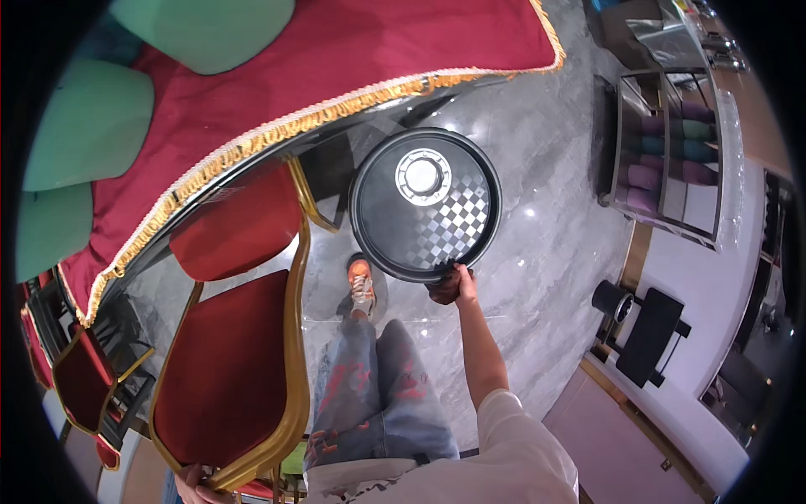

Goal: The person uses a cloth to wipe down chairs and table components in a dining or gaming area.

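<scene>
My right hand [461, 285] grips the near rim of a round black tray [364, 242], with a crumpled dark brown cloth [444, 288] bunched beside the fingers. A small round white-and-silver dish [423, 176] lies on the tray, near its far side; black-and-white checks show on the tray's right part. At the bottom left, my left hand [200, 485] has its fingers curled over the gold top frame of a red-padded banquet chair [223, 378]. The palm and the left arm are hidden or out of view. The chair's seat reaches towards the table edge.
A table with a fringed red cloth [378, 50] fills the upper left, with green chair backs or covers [94, 126] at its far side. More red chairs [85, 384] stand at left. At right are a wheeled rack [667, 151], a black stand [652, 337] and a black bin [612, 301].
</scene>
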Motion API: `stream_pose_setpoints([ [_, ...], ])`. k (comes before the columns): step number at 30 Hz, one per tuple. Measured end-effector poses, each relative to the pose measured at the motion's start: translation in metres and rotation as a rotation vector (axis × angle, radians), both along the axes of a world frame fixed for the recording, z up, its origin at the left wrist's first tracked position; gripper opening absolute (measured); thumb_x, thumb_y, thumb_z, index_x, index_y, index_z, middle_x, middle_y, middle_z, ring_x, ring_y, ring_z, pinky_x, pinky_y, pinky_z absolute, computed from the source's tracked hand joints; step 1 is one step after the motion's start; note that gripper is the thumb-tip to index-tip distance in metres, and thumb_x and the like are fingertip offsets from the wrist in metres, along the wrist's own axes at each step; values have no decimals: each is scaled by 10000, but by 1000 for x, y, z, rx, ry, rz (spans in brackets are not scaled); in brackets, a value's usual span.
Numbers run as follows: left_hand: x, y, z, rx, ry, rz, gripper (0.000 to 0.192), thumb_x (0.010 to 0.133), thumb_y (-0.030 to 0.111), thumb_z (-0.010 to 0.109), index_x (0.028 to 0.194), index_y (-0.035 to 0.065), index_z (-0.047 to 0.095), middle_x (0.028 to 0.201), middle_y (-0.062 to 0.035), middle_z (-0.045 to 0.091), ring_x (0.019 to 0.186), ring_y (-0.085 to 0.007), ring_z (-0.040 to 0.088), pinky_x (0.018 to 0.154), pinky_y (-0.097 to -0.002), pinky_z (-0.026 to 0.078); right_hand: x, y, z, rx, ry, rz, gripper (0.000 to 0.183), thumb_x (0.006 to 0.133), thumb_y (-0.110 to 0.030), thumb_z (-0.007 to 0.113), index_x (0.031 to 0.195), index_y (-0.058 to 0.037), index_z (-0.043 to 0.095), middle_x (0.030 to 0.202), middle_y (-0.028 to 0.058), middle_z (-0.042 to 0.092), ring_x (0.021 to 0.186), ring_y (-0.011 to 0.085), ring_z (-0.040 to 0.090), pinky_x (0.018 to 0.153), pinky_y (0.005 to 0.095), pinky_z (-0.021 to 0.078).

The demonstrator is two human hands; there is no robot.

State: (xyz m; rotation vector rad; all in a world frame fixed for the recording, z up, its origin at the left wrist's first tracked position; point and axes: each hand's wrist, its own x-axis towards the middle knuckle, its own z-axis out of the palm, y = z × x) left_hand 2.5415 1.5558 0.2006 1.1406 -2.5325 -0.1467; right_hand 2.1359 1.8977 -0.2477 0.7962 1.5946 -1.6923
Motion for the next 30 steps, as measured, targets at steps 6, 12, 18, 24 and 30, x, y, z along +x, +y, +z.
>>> stream_pose_setpoints([
  [6, -47, -10, -3, -302, 8, -172, 485, 958, 245, 309, 628, 7, 573, 492, -67, 523, 380, -207, 493, 350, -300, 389, -50, 60, 7, 175, 77, 104, 287, 757, -183, 662, 944, 8, 557, 886, 97, 619, 782, 200, 613, 709, 326, 514],
  [12, -79, 0, 19, -266, -329, -7, 393, 953, 265, 371, 844, 3, 643, 804, -145, 613, 683, -239, 571, 598, -383, 466, -87, 105, 55, 171, 43, 157, 343, 885, -343, 580, 993, -19, 560, 951, 97, 625, 848, 214, 629, 758, 344, 527],
  [18, -139, 82, -46, 243, 374, -117, 195, 764, 0, 539, 947, -20, 602, 879, -176, 605, 751, -295, 563, 656, -402, 449, -106, 17, 147, -234, 169, 88, 287, 918, -254, 531, 1056, -2, 544, 1004, 112, 610, 945, 218, 602, 856, 347, 489],
  [24, -307, 113, -217, 647, 218, -263, 364, 769, 19, 581, 1128, -3, 525, 1063, -164, 560, 957, -345, 567, 808, -406, 463, -158, -134, 103, 304, 936, 533, 382, 702, -60, 683, 1063, -35, 560, 1065, 115, 594, 982, 265, 572, 869, 359, 448],
  [30, -326, 140, -392, 1324, 7, 304, 785, 811, 55, 573, 1449, 130, 122, 973, -178, 594, 788, -313, 607, 669, -375, 476, -79, -211, 52, 434, 1350, 1182, 387, 584, -27, 643, 957, -53, 545, 1122, 159, 540, 1138, 323, 469, 937, 462, 357],
])
